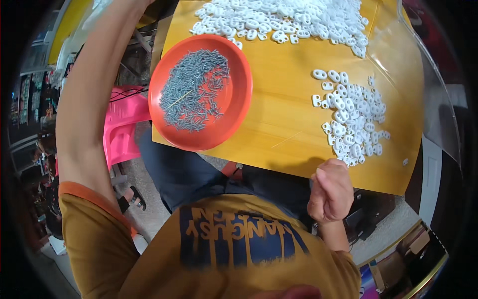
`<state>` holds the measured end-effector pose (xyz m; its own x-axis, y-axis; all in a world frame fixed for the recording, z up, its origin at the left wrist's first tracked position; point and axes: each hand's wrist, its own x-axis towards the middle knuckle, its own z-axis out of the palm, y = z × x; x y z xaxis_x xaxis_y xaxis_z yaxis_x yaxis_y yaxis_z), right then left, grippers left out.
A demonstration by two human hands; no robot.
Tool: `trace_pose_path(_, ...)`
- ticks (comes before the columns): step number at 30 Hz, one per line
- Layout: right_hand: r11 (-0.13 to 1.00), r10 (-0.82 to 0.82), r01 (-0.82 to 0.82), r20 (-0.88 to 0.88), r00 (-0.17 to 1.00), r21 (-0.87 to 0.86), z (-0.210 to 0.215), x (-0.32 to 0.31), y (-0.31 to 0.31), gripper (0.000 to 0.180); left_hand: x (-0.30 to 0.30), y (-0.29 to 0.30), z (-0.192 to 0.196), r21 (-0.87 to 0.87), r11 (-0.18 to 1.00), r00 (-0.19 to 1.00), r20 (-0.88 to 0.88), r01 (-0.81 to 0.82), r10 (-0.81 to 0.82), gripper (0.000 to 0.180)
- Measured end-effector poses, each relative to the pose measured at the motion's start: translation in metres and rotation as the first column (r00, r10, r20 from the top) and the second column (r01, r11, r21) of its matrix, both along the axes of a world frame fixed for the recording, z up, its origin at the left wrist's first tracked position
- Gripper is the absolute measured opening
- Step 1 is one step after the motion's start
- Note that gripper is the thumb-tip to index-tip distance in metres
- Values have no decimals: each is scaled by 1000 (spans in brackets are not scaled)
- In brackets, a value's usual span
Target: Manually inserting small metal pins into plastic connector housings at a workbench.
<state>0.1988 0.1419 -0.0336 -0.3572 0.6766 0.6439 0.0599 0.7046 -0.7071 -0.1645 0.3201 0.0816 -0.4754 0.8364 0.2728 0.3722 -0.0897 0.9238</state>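
My right hand (331, 192) is closed, with its fingers curled, at the near edge of the yellow tabletop (279, 114). What it holds, if anything, is hidden. Just beyond it lies a loose cluster of small white plastic pieces with two holes (354, 117). My left forearm (92, 99) reaches up along the left side, and its hand is outside the picture. An orange-red plastic bowl (240, 74) sits at the table's left, holding many small grey screws (186, 84) and a thin pale stick (179, 98).
A larger heap of white plastic pieces (284, 20) covers the far side of the table. One small white piece (405, 162) lies alone near the right edge. A pink plastic stool (121, 142) stands left of the table. Clear plastic sheeting (438, 84) hangs at the right.
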Motion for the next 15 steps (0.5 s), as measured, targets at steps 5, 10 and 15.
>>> trace_pose_path(5,998,-63,63,11,998,26,-9,9,7,40,121,-59,-21,-298,920,960,-41,254,-278,17)
trace_pose_path(10,1000,10,-11,42,999,12,-7,10,7,34,161,-98,-63,-295,725,578,-451,622,-680,7)
trace_pose_path(15,997,19,-22,54,998,71,-14,9,10,42,180,-105,-87,-385,674,442,-536,630,-719,14)
